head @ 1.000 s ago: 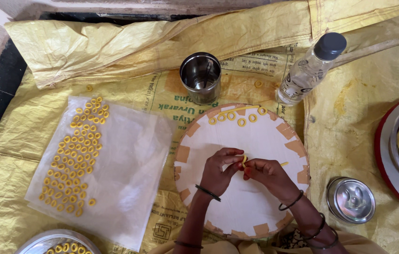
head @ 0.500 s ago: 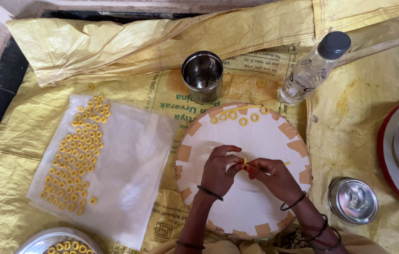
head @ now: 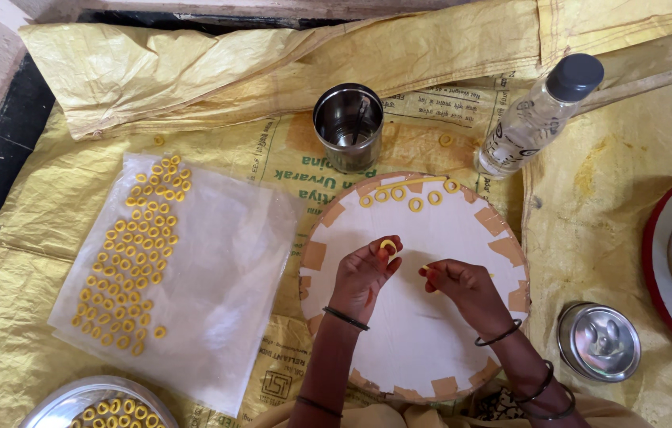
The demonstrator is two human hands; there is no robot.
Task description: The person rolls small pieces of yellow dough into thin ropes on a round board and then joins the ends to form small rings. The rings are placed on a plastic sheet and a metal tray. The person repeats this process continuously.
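Since the earlier frame both hands have drawn apart, having been joined over one bit of dough. Left hand [head: 364, 273] fingers [head: 383, 255] now pinch a small yellow dough ring [head: 387, 245], closed lightly around it above the round white board [head: 415, 333]. Right hand [head: 463, 285] fingers curl nearly closed on a tiny yellow scrap. Five finished rings [head: 409, 197] line the board's far edge. Beyond sit a steel cup [head: 348, 127], a clear bottle [head: 538, 115], and a plastic sheet [head: 217, 277] covered with drying rings. Squeezed too hard, the soft ring could flatten or tear.
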